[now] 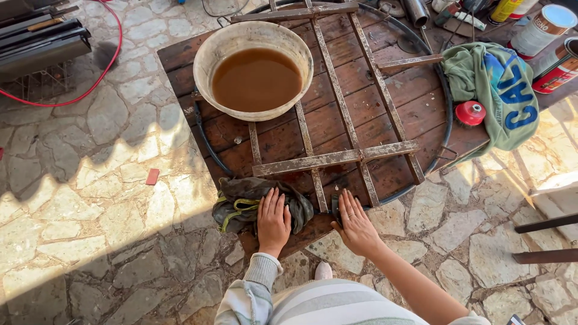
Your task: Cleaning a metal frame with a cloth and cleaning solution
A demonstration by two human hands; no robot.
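Observation:
My left hand [274,219] lies flat, fingers together, on a dark wet rag [247,201] at the near edge of a brown wooden tabletop [337,90]. My right hand [356,224] rests palm down beside it, its fingers over a small dark piece on the wood, just below the rusty metal grid frame [337,157] that lies across the boards. Behind the rag stands a worn white basin [253,69] filled with brown murky water.
A green cloth [503,96] and a red wire cup brush [469,112] lie at the table's right side, with paint cans [545,30] behind. A red cable [111,54] curls on the stone paving at left. Dark metal bars [545,241] stick in at right.

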